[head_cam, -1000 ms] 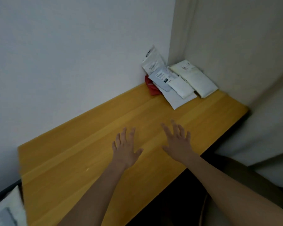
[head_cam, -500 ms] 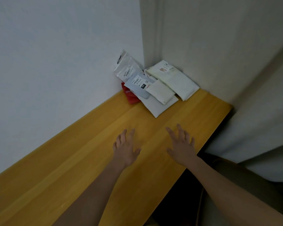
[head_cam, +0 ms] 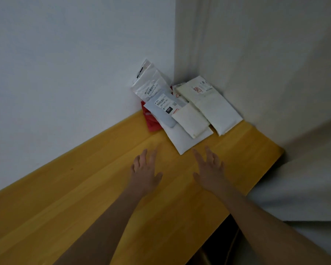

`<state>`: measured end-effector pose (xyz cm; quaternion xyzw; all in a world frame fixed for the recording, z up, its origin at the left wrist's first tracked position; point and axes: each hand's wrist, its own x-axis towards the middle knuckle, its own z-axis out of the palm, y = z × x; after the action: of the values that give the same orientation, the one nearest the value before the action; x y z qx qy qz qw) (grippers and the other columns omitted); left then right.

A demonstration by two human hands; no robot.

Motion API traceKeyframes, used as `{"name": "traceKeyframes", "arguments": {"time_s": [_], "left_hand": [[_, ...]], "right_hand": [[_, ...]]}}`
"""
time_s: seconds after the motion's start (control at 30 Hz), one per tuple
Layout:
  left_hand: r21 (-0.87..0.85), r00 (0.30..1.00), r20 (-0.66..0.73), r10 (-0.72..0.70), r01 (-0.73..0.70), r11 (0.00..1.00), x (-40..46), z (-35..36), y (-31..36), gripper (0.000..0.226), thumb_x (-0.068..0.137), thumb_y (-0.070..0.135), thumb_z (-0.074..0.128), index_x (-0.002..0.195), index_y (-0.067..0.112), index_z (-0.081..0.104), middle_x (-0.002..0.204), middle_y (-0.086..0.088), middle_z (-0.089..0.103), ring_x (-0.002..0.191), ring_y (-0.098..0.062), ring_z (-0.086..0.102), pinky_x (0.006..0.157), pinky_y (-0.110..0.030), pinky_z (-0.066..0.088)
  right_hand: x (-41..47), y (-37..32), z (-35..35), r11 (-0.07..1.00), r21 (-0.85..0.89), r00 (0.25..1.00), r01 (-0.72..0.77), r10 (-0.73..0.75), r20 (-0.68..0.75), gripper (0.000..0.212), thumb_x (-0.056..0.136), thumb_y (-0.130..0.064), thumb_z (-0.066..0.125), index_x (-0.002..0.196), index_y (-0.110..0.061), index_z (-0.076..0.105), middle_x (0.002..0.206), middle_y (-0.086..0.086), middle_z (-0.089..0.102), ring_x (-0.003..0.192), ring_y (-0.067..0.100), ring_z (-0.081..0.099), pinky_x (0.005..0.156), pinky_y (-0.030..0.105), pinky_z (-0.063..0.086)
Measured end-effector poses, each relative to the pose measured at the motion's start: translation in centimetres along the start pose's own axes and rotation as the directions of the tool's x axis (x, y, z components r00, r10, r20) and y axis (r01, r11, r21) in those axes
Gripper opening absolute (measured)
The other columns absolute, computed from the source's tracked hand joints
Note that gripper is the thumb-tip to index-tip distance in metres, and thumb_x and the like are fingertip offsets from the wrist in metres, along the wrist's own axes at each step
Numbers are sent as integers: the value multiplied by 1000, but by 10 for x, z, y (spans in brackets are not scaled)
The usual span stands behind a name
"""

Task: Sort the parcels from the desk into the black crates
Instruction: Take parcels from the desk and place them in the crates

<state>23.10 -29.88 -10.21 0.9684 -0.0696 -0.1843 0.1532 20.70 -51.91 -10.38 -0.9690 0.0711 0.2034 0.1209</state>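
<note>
The desk [head_cam: 103, 197] was wood, honey-yellow with a smooth, faintly satin finish and long straight grain lines. The parcels looked like soft plastic mailers: a clear, glossy pouch [head_cam: 149, 83] leaning on the wall caught the light and crinkled, a grey-blue mailer [head_cam: 161, 113] was smooth and dull, a large white mailer [head_cam: 183, 138] under it was matt, and two cream padded envelopes [head_cam: 214, 109] looked matt and slightly puffy. A red packet [head_cam: 151, 121] beneath showed a creased, shiny film. Paper labels on the mailers were flat and matt. The walls [head_cam: 65, 73] were painted, matt and even
</note>
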Motion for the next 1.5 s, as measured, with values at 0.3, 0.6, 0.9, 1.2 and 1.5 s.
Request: {"name": "traceKeyframes", "arguments": {"time_s": [0.3,0.6,0.9,1.2,1.5], "left_hand": [[-10,979,70,-192,194,981,78,18,52,79,97,42,53,156,32,1,163,-4,-6,149,-33,3,116,-53,20],[-5,992,70,-102,103,995,134,25,125,80,98,44,51,156,31,-2,163,-5,-10,149,-32,-2,117,-51,15],[-177,982,30,-187,189,966,151,14,126,84,96,38,58,157,24,2,161,-10,2,147,-37,10,113,-53,25],[-837,910,-32,-413,202,509,158,-10,141,74,99,36,54,156,14,13,158,-13,17,145,-30,22,116,-46,28],[-884,769,325,-550,455,113,143,11,99,70,99,43,51,155,20,17,151,-11,39,131,-33,45,105,-46,40]], "right_hand": [[110,72,-38,998,30,998,53,-54,42,81,101,-31,51,153,-46,-9,162,3,-23,150,35,-8,117,62,5],[174,122,-51,999,-15,986,37,-34,164,75,101,-26,49,154,-47,-1,158,1,-33,149,34,-14,118,60,1],[184,119,-46,998,-61,994,34,-27,109,79,101,-30,49,158,-20,-5,160,3,-29,149,39,-8,121,56,9],[133,92,-58,862,269,887,430,-459,51,53,96,-30,57,147,-24,43,161,-5,25,142,21,29,118,37,26],[147,88,-48,905,395,987,158,-157,-34,68,94,-22,59,153,-24,25,163,4,11,148,26,13,118,37,20]]}}
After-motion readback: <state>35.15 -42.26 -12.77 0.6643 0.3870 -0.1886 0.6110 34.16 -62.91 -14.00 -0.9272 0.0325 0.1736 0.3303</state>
